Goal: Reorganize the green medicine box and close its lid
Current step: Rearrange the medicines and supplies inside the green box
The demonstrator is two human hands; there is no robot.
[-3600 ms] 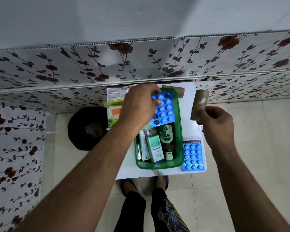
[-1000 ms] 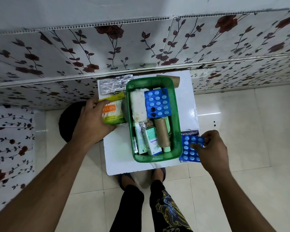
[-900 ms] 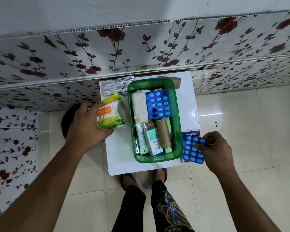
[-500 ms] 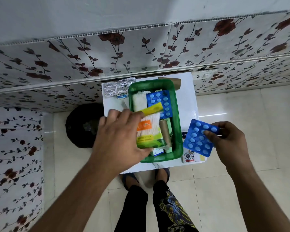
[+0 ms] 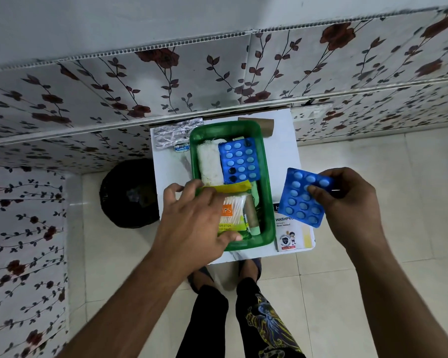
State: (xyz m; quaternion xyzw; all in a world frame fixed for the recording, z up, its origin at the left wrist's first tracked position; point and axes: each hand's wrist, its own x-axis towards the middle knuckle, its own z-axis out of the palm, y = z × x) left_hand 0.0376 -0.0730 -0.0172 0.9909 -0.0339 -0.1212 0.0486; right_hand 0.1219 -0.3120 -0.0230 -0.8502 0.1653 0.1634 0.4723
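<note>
The green box (image 5: 267, 192) sits open on a small white table (image 5: 171, 171) by the wall. No lid shows anywhere. The left hand (image 5: 194, 223) lies over the near end of the box and presses a pack of cotton buds (image 5: 234, 210) down among the other things. Its fingers are spread flat on the pack, not closed around it. The right hand (image 5: 347, 200) is beside the box, just off to the right. It pinches a blue pill sheet (image 5: 301, 200) between thumb and fingers.

Another blue pill sheet (image 5: 239, 160) and a white roll (image 5: 210, 162) already lie in the far end of the box. A plaster packet (image 5: 291, 233) and a silver pill strip (image 5: 173, 134) wait on the table.

To do this step well, I think the pack should lie flat and low. Push it down softly so nothing bends. Then the blue sheet can go flat on top. Nothing should stick up over the rim, or the lid may not shut.
</note>
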